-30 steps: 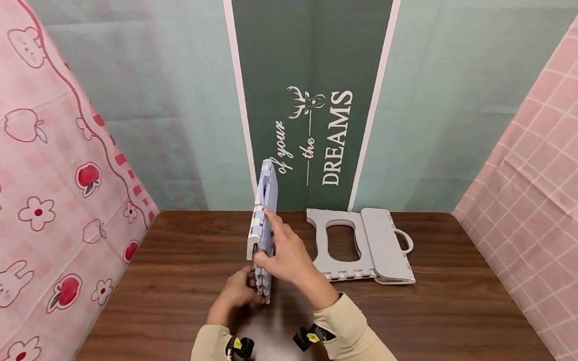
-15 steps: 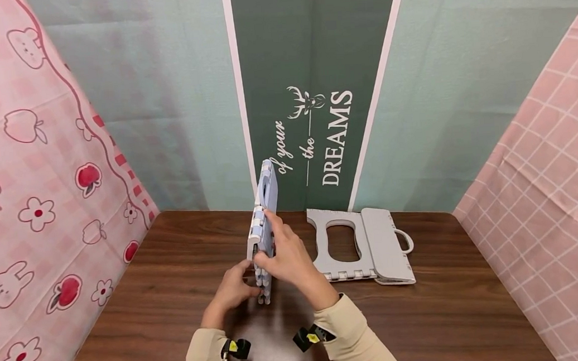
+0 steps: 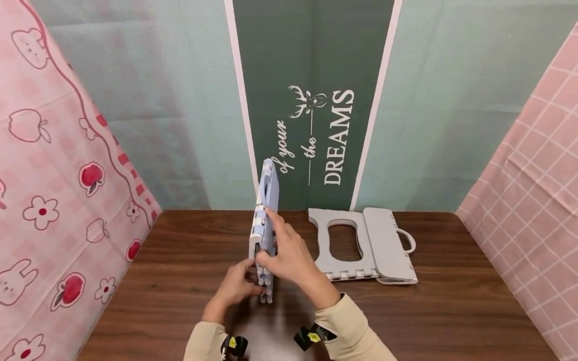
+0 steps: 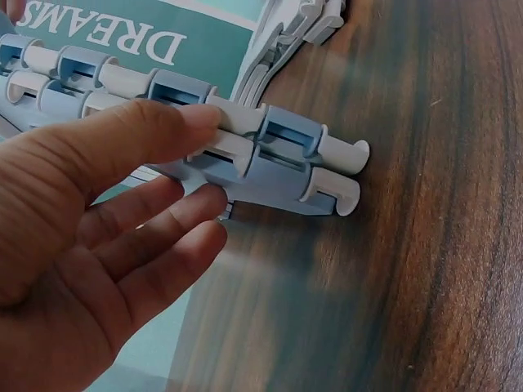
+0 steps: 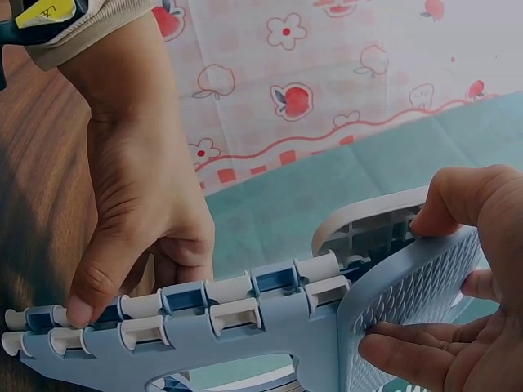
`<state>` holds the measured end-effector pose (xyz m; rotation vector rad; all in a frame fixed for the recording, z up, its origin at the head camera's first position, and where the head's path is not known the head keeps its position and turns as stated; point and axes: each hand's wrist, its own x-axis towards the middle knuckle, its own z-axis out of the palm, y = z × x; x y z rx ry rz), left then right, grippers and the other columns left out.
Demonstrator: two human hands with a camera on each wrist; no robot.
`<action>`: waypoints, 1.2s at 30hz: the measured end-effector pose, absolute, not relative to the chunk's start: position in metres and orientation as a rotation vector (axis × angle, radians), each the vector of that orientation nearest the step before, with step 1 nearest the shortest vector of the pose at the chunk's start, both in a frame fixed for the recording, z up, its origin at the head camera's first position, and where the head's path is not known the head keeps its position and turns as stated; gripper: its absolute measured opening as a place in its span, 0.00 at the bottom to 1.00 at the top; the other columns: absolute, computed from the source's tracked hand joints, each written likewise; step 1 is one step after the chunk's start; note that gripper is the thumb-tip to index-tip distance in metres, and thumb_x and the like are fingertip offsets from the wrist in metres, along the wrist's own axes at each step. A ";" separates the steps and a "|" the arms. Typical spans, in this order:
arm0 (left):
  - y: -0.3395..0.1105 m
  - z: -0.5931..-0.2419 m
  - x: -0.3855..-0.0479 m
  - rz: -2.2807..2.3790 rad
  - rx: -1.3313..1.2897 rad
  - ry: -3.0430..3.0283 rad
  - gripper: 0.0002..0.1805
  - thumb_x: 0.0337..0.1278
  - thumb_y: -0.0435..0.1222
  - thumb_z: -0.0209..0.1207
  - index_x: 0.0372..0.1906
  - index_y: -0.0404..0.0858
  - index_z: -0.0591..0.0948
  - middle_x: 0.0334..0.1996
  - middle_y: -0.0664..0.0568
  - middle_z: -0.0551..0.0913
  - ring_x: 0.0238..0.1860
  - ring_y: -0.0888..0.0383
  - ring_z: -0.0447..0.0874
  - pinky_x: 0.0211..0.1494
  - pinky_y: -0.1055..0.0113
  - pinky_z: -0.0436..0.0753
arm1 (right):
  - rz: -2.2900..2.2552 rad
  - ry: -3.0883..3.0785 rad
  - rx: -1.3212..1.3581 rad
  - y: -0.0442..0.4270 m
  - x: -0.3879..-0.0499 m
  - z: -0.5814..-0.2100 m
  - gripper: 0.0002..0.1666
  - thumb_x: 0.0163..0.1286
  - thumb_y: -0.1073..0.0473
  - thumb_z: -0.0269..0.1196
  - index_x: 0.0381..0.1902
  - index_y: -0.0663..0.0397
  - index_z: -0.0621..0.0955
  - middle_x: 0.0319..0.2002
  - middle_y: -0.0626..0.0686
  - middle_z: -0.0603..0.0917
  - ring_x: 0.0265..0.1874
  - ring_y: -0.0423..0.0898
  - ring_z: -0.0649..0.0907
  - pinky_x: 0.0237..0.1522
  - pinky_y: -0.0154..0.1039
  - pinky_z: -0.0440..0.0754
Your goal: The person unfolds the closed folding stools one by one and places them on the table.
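Observation:
A blue and white folding stool [image 3: 274, 195], folded flat, stands on its edge at the table's middle. From its right side my right hand [image 3: 291, 258] grips it; in the right wrist view the thumb lies on the upper edge and the fingers spread against the textured blue panel [image 5: 417, 298]. My left hand [image 3: 233, 288] is at the near lower end. In the left wrist view its thumb presses the hinged edge [image 4: 286, 135], with the other fingers bent at the stool's side, their tips near its underside.
A light grey folding stool [image 3: 386, 243] with a loop handle lies flat to the right, near the back edge of the wooden table [image 3: 453, 303]. Behind hangs a green cloth [image 3: 184, 115] with white lettering; pink patterned cloths flank both sides.
My left hand has shifted slightly up along the near end of the blue stool, its thumb now showing at the hinged edge. The right hand and both stools have hardly moved.

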<state>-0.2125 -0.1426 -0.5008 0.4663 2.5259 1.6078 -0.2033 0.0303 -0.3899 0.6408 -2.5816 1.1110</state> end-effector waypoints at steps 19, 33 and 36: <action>-0.144 -0.505 -0.213 1.563 0.513 2.612 0.31 0.27 0.23 0.72 0.48 0.33 0.77 0.28 0.51 0.79 0.27 0.58 0.78 0.27 0.66 0.77 | 1.263 -2.648 0.740 0.046 -0.197 -0.396 0.48 0.54 0.55 0.66 0.70 0.57 0.57 0.53 0.61 0.73 0.47 0.50 0.79 0.43 0.44 0.77; -0.146 -0.510 -0.214 1.610 0.544 2.607 0.32 0.27 0.24 0.73 0.48 0.33 0.76 0.38 0.45 0.80 0.28 0.57 0.80 0.28 0.67 0.78 | 1.294 -2.477 0.815 0.051 -0.201 -0.425 0.48 0.50 0.58 0.71 0.67 0.59 0.62 0.56 0.59 0.73 0.53 0.52 0.74 0.51 0.48 0.72; -0.146 -0.510 -0.215 1.617 0.555 2.600 0.32 0.27 0.23 0.72 0.48 0.33 0.76 0.38 0.45 0.80 0.28 0.54 0.80 0.28 0.67 0.78 | 1.362 -2.432 0.823 0.051 -0.201 -0.431 0.48 0.50 0.60 0.71 0.67 0.60 0.62 0.55 0.59 0.73 0.52 0.54 0.75 0.51 0.49 0.72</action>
